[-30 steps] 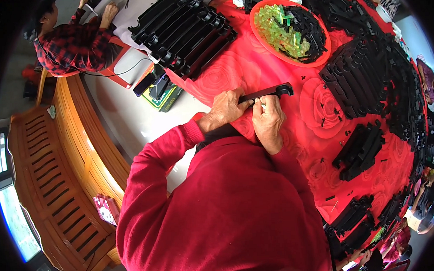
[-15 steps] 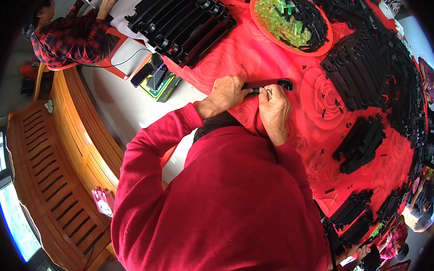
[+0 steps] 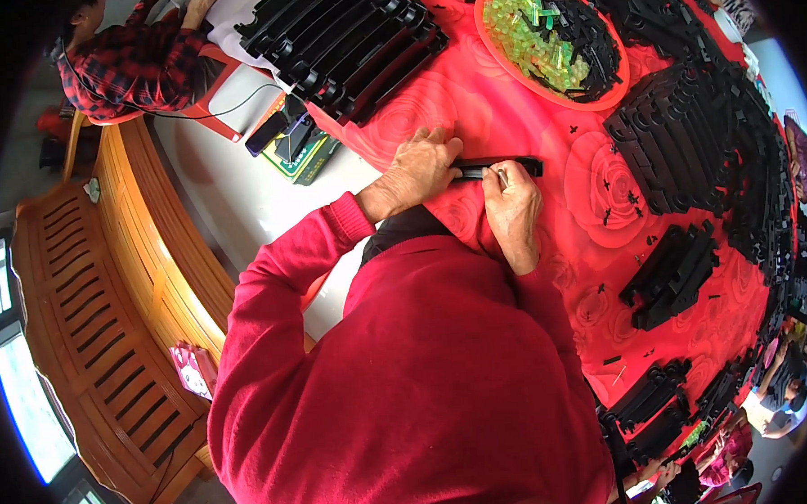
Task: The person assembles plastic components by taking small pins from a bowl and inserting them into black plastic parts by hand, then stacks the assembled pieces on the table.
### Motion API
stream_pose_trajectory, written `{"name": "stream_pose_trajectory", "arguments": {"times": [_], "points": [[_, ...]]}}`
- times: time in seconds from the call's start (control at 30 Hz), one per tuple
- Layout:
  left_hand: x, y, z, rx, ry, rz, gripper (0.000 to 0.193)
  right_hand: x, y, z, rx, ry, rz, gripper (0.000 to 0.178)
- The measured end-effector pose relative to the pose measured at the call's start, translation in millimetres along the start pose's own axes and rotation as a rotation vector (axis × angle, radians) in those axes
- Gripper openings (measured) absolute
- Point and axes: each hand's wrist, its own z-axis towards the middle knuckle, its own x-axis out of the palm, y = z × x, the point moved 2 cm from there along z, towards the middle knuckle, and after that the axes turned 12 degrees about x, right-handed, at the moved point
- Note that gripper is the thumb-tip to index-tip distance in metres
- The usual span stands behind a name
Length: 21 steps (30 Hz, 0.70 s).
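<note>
A long black plastic part (image 3: 528, 165) lies across the red cloth in front of me, its channelled side showing. My left hand (image 3: 421, 172) is closed round its left end, thumb resting along it. The fingers of my right hand (image 3: 512, 198) are pinched together at the part's middle, pressing on or gripping its near edge; anything small between those fingertips is hidden. Beyond my hands stands an orange-rimmed oval tray (image 3: 625, 73) with clear yellow-green pieces (image 3: 528, 44) and small black strips (image 3: 593, 50).
Stacked black parts (image 3: 345, 52) stand far left at the table edge, with more piles (image 3: 673, 137) along the right. A smaller black bundle (image 3: 670, 276) and tiny scraps lie on the red cloth (image 3: 587, 334). A wooden bench (image 3: 101, 346) is left; another person (image 3: 144, 74) sits far left.
The black part has been turned so its channelled side now shows. My left fingers have shifted on its end, while my right hand stays pinched near the middle.
</note>
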Motion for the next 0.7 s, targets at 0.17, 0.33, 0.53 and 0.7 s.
{"name": "stream_pose_trajectory", "arguments": {"times": [0.17, 0.33, 0.53, 0.7], "points": [[-19, -27, -6, 0.28, -0.3, 0.201, 0.027, 1, -3, 3, 0.01, -0.025, 0.0, 0.012], [7, -25, -30, 0.386, -0.355, 0.334, 0.03, 1, -4, 3, -0.013, -0.044, 0.03, 0.011], [19, -18, -33, 0.394, -0.416, 0.313, 0.031, -9, -20, 6, 0.152, 0.069, 0.341, 0.02], [21, -16, -32, 0.388, -0.374, 0.33, 0.034, -40, -14, 18, 0.249, 0.082, 0.851, 0.034]]}}
